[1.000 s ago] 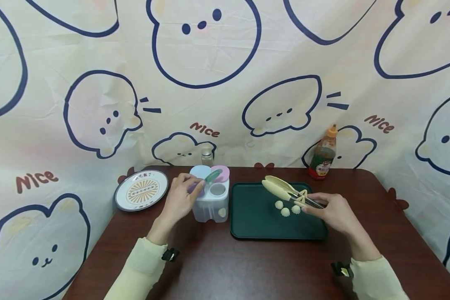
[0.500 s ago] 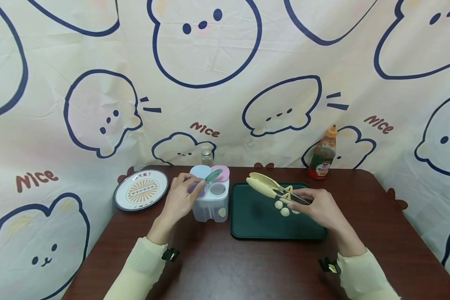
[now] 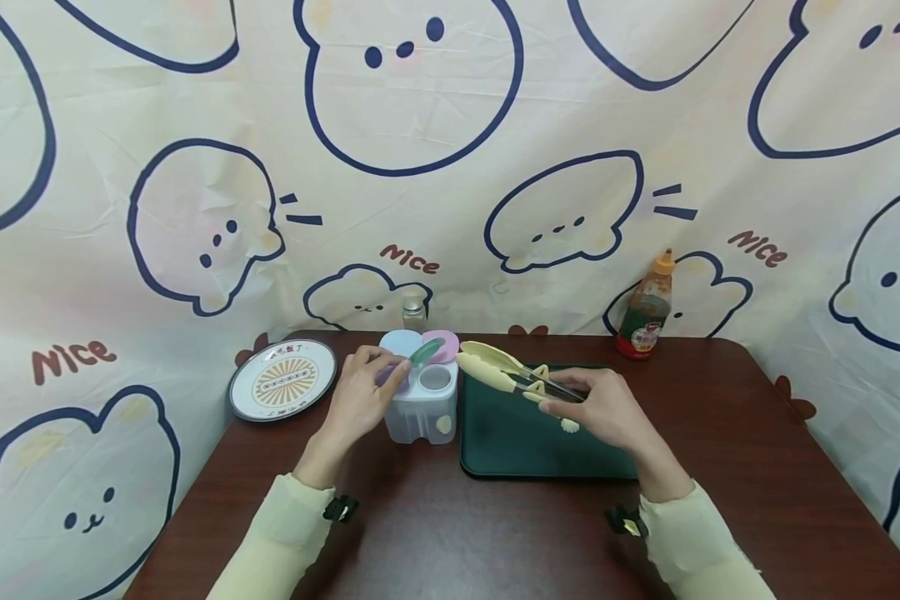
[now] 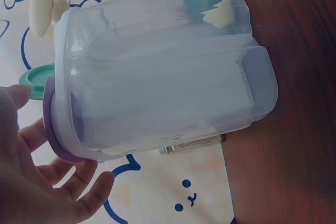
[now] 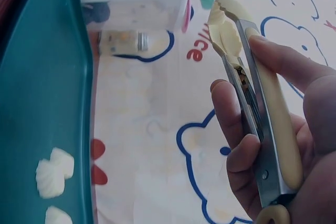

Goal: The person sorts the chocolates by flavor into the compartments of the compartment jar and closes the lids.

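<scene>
My left hand [image 3: 358,396] is at a clear box [image 3: 412,414] with round lids. Its thumb and forefinger pinch the edge of a tilted green lid [image 3: 427,352], and other fingers touch the purple lid [image 4: 51,121]. Beside the green lid, one round opening [image 3: 435,379] is uncovered. A pale piece [image 4: 219,14] lies low inside the box. My right hand [image 3: 603,406] grips cream-and-metal tongs [image 3: 521,375], whose heads reach the box's right side. Whether anything sits between the heads I cannot tell. White ridged pieces [image 5: 51,178] lie on the green tray [image 3: 510,450].
A patterned plate [image 3: 283,381] lies at the back left. Behind the box stands a small glass jar [image 3: 414,314]. A sauce bottle [image 3: 647,310] with an orange cap is at the back right. A printed cloth [image 3: 450,208] hangs beyond the brown table [image 3: 435,525].
The right hand has carried the tongs leftward across the tray to the box, passing in front of some white pieces. The left hand and green lid have stayed in place.
</scene>
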Action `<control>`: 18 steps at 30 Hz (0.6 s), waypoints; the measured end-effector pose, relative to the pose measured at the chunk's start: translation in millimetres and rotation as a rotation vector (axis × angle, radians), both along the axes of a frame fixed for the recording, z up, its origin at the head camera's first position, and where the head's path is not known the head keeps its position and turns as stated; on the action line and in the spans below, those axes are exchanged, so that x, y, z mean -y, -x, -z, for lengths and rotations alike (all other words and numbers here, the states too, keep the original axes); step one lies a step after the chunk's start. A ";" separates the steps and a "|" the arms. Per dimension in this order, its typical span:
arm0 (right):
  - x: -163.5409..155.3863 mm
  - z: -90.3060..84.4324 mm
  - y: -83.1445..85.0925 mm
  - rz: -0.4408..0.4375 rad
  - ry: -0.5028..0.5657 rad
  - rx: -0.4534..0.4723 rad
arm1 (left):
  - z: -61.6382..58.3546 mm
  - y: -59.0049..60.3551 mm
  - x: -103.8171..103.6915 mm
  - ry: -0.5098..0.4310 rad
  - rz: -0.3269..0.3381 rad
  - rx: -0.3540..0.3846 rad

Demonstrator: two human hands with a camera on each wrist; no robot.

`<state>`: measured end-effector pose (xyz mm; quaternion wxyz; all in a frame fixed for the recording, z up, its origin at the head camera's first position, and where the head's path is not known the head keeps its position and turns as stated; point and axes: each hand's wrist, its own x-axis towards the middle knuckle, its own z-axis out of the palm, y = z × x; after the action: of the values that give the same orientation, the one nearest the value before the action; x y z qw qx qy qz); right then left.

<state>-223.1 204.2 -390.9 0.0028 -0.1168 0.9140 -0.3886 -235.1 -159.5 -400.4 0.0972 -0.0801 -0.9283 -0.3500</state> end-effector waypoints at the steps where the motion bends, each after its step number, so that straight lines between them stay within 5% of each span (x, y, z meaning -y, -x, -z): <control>1: 3.2 -0.1 0.5 -0.005 0.003 -0.001 | 0.0 0.1 0.0 0.001 -0.001 0.000; 18: 34.8 6.7 6.3 -0.042 -0.034 -0.027 | 1.0 0.2 -0.4 0.006 -0.008 -0.026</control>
<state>-229.4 169.4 -397.6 0.0004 -0.1412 0.9178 -0.3712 -235.3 -159.1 -401.5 0.1102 -0.0810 -0.9283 -0.3458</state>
